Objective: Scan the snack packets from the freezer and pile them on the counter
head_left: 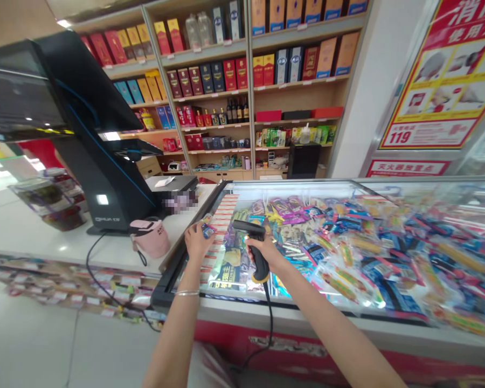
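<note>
My right hand (pixel 262 249) is wrapped round the grip of a black and yellow barcode scanner (pixel 260 269), whose head points left. A cord hangs from its handle over the freezer's front. To the left, my left hand (pixel 196 240) is closed on a small clear packet with a blue label (pixel 207 230); its exact contents are too small to tell. Both hands are above the glass top of a chest freezer (pixel 307 186), at its left end. Red and white striped strips (pixel 222 207) lie under the glass near my left hand.
Wrapped frozen snacks (pixel 347 237) fill the freezer. On the counter to the left stand a pink cup (pixel 150 237), a dark point-of-sale terminal (pixel 105 134) and clear tubs (pixel 50 196). A black cable (pixel 105 291) hangs down the counter's front. Behind are shelves of boxes (pixel 210 78).
</note>
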The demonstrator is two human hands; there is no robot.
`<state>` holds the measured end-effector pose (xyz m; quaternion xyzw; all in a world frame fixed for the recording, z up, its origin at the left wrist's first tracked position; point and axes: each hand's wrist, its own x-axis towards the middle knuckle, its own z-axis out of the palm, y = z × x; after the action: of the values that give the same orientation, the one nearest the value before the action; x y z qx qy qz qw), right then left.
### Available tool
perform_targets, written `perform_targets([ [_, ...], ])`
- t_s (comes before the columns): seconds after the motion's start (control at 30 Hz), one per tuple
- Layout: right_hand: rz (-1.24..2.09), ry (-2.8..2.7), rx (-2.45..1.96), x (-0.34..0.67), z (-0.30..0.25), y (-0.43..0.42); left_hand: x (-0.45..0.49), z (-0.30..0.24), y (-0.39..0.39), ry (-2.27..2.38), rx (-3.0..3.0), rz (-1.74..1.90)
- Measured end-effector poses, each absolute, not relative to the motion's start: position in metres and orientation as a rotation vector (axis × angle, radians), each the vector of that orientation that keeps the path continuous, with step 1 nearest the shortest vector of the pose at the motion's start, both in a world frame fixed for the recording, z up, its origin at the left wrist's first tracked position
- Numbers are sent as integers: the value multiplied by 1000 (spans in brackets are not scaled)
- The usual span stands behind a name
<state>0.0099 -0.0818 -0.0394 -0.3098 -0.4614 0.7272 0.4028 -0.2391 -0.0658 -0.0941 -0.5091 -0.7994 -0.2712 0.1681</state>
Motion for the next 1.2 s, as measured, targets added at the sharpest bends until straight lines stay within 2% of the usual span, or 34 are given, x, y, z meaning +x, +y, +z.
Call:
perform_targets([
  [0.4, 1999, -982, -889, 1, -73, -76, -245, -96, -64, -2275, -1438, -787],
  [0.7, 2036, -953, -848, 1, -67, -76, -252, -97, -62, -2140, -1496, -725],
  [0.87, 1966, -1019, -760, 27, -44, -78, -248, -90, -56, -2077, -1574, -723],
  [1.0, 1827, -1103, -746, 77, -16, -80, -209, -66, -48, -1931, -1732, -768],
  [1.2, 1601, -1036, -763, 166, 16, -77, -83, -28, -47, -1728, -1981, -833],
])
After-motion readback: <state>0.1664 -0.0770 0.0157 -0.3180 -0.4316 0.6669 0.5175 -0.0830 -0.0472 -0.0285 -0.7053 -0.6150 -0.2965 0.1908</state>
